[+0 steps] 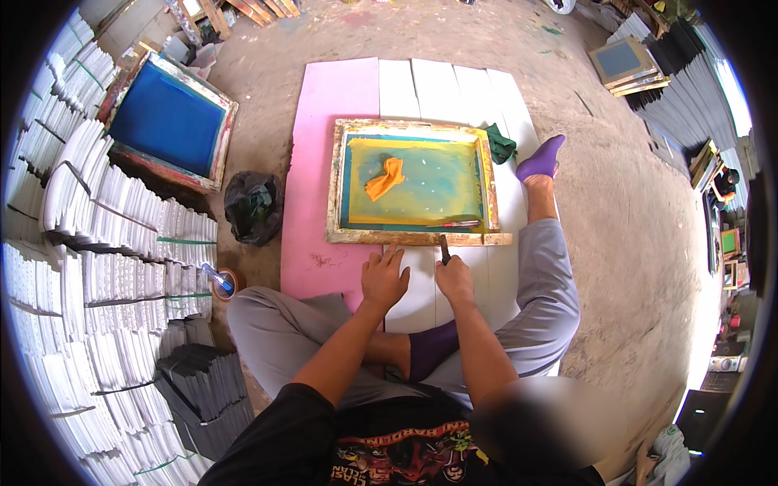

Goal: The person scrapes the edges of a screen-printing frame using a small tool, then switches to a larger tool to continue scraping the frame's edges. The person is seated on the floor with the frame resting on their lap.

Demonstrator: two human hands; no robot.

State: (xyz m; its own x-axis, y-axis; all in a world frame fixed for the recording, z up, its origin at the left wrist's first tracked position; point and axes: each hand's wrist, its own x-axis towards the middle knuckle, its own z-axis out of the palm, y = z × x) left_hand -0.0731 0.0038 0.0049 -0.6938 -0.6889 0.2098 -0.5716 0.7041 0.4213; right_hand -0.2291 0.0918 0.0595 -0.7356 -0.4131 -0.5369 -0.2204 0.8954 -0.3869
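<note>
A wooden screen-printing frame lies flat in front of me, its mesh stained yellow and teal. On the mesh rest a crumpled orange cloth and, along the near side, a slim tool with some red on it. My right hand is closed round a narrow dark tool, whose tip points at the frame's near bar; its kind is unclear. Beside it, my left hand has its fingers stretched toward the same bar, holding nothing. Whether the fingertips touch the wood cannot be made out.
Pink and white boards lie under the frame. A dark green cloth sits at its far right corner, near my purple-socked foot. Leftward are a black plastic bag, a blue screen and tall stacks of white sheets.
</note>
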